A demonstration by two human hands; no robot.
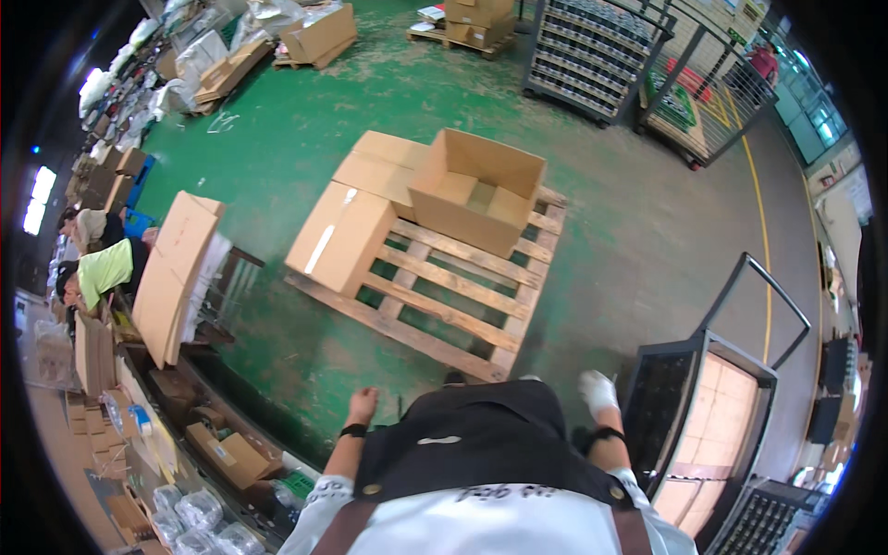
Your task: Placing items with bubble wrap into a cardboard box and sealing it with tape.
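My left hand (pixel 363 405) hangs beside my body with its bare fingers curled in; nothing shows in it. On the other side my right hand (pixel 598 392) wears a white glove, and how its fingers are held is too small to make out. Both wrists carry dark bands. Ahead lies a wooden pallet (pixel 453 273), touched by neither hand. An open, upright cardboard box (pixel 476 190) stands on its far right part. Next to that are a closed carton (pixel 381 169) and a taped carton (pixel 340 239) at the pallet's left edge.
At right stands a black trolley (pixel 659 393) with a tall handle. A workbench with cartons (pixel 236 453) runs along the left, beside leaning cardboard sheets (pixel 176 268). Two people (pixel 106 268) work there. Farther off are a loaded rack (pixel 592 55) and a wire cage cart (pixel 703 102).
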